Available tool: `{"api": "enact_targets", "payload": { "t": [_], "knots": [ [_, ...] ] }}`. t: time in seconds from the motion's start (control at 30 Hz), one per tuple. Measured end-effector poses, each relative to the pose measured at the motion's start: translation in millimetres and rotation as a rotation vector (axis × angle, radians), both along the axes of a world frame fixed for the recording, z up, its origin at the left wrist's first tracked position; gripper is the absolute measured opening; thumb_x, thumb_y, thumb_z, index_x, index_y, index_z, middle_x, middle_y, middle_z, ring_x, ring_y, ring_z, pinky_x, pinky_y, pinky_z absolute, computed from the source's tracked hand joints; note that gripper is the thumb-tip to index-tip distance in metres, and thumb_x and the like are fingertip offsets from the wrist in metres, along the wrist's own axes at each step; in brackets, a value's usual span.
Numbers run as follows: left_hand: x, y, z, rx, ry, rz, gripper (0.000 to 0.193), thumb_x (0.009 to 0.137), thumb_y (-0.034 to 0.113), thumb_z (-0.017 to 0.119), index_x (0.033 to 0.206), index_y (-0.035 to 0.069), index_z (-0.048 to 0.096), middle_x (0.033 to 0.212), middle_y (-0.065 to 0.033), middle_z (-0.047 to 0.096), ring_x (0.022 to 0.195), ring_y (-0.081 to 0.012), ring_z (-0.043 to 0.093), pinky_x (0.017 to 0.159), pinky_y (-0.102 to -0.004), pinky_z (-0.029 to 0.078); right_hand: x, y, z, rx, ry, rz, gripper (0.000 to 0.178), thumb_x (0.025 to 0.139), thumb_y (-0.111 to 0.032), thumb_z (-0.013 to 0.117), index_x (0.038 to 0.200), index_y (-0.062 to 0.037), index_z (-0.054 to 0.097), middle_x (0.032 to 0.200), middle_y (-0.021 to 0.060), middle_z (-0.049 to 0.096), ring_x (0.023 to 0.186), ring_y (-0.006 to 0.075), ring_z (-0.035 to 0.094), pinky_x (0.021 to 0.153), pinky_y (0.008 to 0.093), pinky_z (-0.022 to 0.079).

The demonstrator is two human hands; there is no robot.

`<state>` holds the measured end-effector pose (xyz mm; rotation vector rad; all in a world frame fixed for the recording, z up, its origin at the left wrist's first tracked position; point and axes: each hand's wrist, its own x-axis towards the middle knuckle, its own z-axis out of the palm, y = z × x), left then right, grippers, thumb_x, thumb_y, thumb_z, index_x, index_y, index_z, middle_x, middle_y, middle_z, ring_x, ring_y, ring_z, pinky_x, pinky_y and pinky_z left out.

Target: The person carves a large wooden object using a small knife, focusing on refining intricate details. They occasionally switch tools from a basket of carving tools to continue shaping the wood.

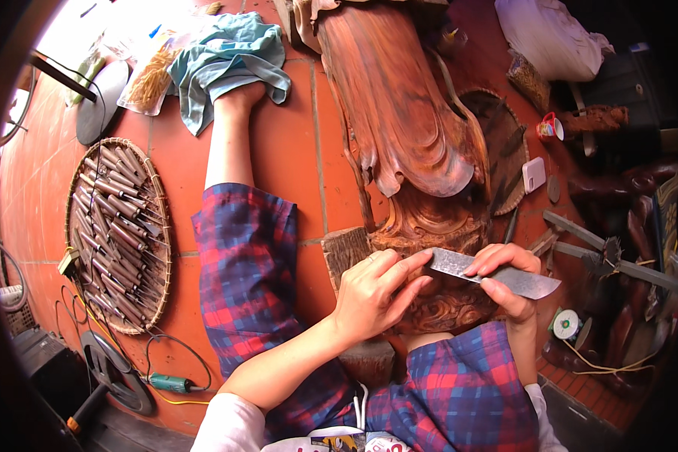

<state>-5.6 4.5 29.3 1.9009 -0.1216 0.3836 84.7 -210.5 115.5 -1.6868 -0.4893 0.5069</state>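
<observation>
In front of the carved wood, my right hand (512, 279) pinches a flat grey metal blade (539, 285), like a scraper, between thumb and fingers. The blade runs crosswise, with one end slanted. My left hand (377, 294) reaches to its other end; the index fingertip is at the metal, while the thumb stays apart below. Behind both hands rises a large reddish-brown wood carving (399, 98) with flowing, drapery-like folds. Its carved base (437, 226) lies just beyond the blade and is partly hidden by my hands.
Left, a round woven tray (75, 226) holds many wooden-handled carving tools (120, 233). A green power tool (169, 383) and cords lie below it. A blue-green cloth (233, 60) covers my left foot. Right are a red cup (550, 126), a white box (533, 175) and grey bars (648, 275).
</observation>
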Motion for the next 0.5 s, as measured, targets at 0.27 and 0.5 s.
{"api": "enact_targets", "payload": {
  "t": [0.27,0.5],
  "knots": [
    [0.7,-5.3,-2.3,0.102,0.085,-0.132,0.069,0.079,0.02,0.084,0.143,0.008,0.059,0.078,-0.0058,0.055,0.069,-0.0218,0.057,0.065,-0.035,0.049,-8.3,-5.4,-11.3,0.076,0.079,-0.185,0.02,0.086,-0.002,0.066,0.098,-0.0032,0.05,0.122,0.0243,0.063,0.106,0.0229,0.066,0.095,0.0367,0.053],
    [4.5,-16.0,1.0,0.257,0.061,-0.15,0.087,0.081,0.046,0.078,0.15,0.002,0.047,0.159,-0.0175,0.041,0.127,-0.0341,0.05,0.107,-0.0447,0.038,-4.5,-7.4,-27.8,0.018,-0.062,-0.241,0.023,0.081,-0.003,0.078,0.088,-0.0053,0.056,0.113,0.0144,0.063,0.106,0.0179,0.061,0.098,0.032,0.045]
  ]
}}
